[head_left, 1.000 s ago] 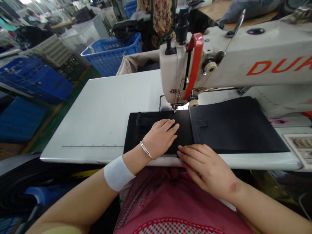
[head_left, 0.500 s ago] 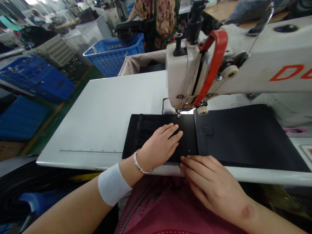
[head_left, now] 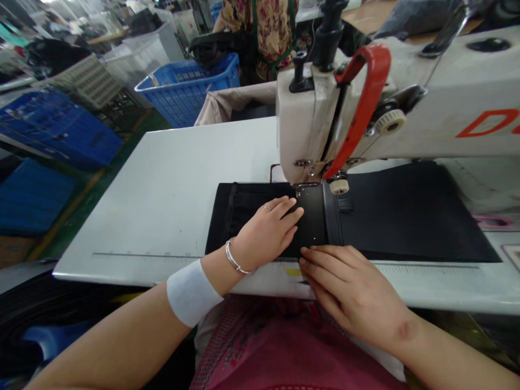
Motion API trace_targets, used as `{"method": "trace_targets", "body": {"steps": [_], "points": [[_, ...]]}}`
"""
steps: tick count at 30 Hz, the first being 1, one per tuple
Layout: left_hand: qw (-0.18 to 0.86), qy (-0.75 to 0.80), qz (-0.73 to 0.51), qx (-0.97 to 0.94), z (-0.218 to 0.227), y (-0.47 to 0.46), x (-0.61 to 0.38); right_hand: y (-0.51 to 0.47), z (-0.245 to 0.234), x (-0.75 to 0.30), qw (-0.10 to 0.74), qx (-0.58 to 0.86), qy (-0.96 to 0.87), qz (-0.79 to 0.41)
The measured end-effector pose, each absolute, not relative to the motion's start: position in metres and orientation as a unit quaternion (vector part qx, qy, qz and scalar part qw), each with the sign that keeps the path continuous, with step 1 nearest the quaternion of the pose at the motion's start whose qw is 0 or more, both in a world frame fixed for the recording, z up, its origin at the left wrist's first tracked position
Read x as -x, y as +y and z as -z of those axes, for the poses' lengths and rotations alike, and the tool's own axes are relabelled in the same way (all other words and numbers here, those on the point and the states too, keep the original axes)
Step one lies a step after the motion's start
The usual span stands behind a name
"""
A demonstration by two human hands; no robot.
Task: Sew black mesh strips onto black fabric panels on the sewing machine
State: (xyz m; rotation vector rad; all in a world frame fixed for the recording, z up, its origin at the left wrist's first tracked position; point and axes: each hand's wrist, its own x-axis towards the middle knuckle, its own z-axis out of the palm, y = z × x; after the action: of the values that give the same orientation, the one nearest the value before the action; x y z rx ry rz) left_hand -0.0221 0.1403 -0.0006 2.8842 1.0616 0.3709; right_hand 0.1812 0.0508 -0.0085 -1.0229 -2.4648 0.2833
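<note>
A long black fabric panel lies flat across the table, with a raised seam and a small loop near its middle. My left hand rests on its left part, fingers spread, fingertips just in front of the presser foot. At the panel's near edge is my right hand, its fingers stretched out, fingertips touching the edge and the thumb side partly hidden. The white sewing machine stands over the panel's far edge, with a red lever guard on its head.
A white table with a printed ruler line carries the work. Behind it stand a cloth-lined bin, a blue basket and a person in a patterned top. Blue crates stand on the floor at left.
The black panel has moved away from me, deeper under the machine, baring the ruler strip along the near table edge. Both hands have shifted slightly forward with it.
</note>
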Motion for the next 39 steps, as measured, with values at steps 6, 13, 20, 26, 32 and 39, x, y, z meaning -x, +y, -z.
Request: {"method": "trace_targets", "body": {"steps": [6, 13, 20, 26, 32, 39], "points": [[0.017, 0.305, -0.107, -0.946, -0.001, 0.140, 0.024, 0.059, 0.009, -0.182, 0.225, 0.375, -0.893, -0.101], [0.008, 0.305, -0.122, -0.944, 0.000, 0.139, 0.026, 0.070, 0.008, -0.183, 0.213, 0.383, -0.893, -0.103], [-0.011, 0.308, -0.126, -0.943, 0.003, 0.145, 0.026, 0.082, 0.007, -0.184, 0.203, 0.384, -0.895, -0.100], [-0.016, 0.312, -0.140, -0.940, 0.008, 0.153, 0.025, 0.092, 0.007, -0.185, 0.200, 0.387, -0.896, -0.089], [-0.004, 0.320, -0.145, -0.936, 0.009, 0.163, 0.022, 0.100, 0.005, -0.186, 0.189, 0.396, -0.895, -0.080], [-0.008, 0.265, -0.172, -0.949, 0.005, 0.151, 0.030, 0.107, 0.005, -0.185, 0.185, 0.404, -0.893, -0.073]]}}
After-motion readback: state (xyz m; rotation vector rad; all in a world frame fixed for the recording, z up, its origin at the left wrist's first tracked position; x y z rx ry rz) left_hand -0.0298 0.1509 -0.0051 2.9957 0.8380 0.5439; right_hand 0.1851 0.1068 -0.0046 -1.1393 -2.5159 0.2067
